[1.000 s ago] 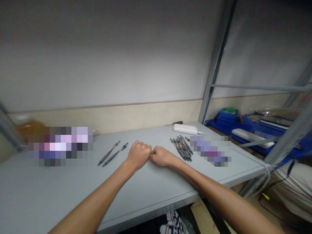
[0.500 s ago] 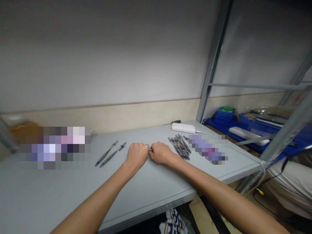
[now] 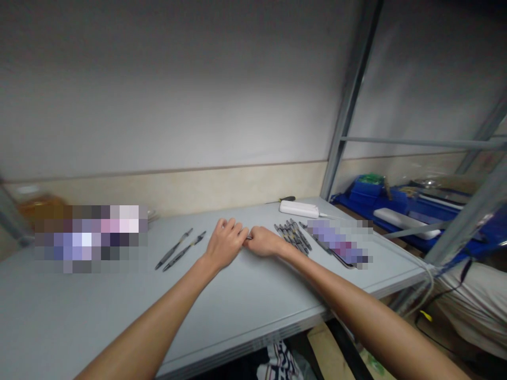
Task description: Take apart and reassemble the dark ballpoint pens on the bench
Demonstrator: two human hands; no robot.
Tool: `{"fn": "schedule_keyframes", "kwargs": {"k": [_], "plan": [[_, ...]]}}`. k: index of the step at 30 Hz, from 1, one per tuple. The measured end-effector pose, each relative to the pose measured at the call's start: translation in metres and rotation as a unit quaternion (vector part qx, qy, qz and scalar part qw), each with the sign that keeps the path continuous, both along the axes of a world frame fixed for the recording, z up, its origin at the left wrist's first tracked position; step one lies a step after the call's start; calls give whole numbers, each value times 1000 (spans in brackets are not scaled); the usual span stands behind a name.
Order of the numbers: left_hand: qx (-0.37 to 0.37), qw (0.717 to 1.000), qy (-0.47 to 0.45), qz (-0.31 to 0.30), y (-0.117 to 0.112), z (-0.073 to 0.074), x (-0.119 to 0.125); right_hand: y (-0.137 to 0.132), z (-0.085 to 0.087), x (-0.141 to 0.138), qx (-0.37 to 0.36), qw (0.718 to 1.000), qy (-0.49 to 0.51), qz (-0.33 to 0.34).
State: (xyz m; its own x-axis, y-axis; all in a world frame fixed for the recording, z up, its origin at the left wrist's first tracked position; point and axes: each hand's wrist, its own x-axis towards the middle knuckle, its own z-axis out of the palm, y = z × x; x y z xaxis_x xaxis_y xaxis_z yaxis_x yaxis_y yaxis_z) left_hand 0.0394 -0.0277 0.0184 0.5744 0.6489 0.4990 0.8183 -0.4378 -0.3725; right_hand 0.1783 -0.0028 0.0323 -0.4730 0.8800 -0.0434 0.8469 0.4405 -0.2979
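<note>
My left hand [image 3: 226, 244] and my right hand [image 3: 263, 241] meet over the middle of the table, both closed on one pen [image 3: 249, 237]. Only a short, dark, shiny stretch of it shows between them; the rest is hidden in my fingers. Left of my left hand, two grey-black pens [image 3: 174, 250] lie slanted side by side. Just beyond my right hand is a row of several similar pens [image 3: 295, 235], partly covered by my wrist. One more dark pen [image 3: 324, 244] lies along a blurred-out flat object [image 3: 336, 243].
A white power strip [image 3: 299, 209] and a screwdriver [image 3: 287, 199] lie near the back of the grey table [image 3: 237, 311]. Blurred-out items [image 3: 87, 237] stand at the left. Metal frame posts [image 3: 336, 132] rise at the right, with blue trays [image 3: 360, 192] beyond.
Both hands stay together on the pen and have turned slightly. My left hand's fingers have lifted and loosened a little, and my right hand has risen slightly.
</note>
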Motion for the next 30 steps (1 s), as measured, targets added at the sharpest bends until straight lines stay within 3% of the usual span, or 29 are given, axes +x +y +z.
{"fn": "schedule_keyframes", "kwargs": {"k": [4, 12, 30], "plan": [[-33, 999, -3, 30, 4, -6, -3, -9, -8, -8, 82, 996, -10, -35], [-92, 989, -5, 116, -3, -1, 6, -20, -15, -14, 148, 988, -33, -30], [-183, 955, -38, 231, -7, -1, 17, -20, -11, -11, 157, 983, -92, -6]]}}
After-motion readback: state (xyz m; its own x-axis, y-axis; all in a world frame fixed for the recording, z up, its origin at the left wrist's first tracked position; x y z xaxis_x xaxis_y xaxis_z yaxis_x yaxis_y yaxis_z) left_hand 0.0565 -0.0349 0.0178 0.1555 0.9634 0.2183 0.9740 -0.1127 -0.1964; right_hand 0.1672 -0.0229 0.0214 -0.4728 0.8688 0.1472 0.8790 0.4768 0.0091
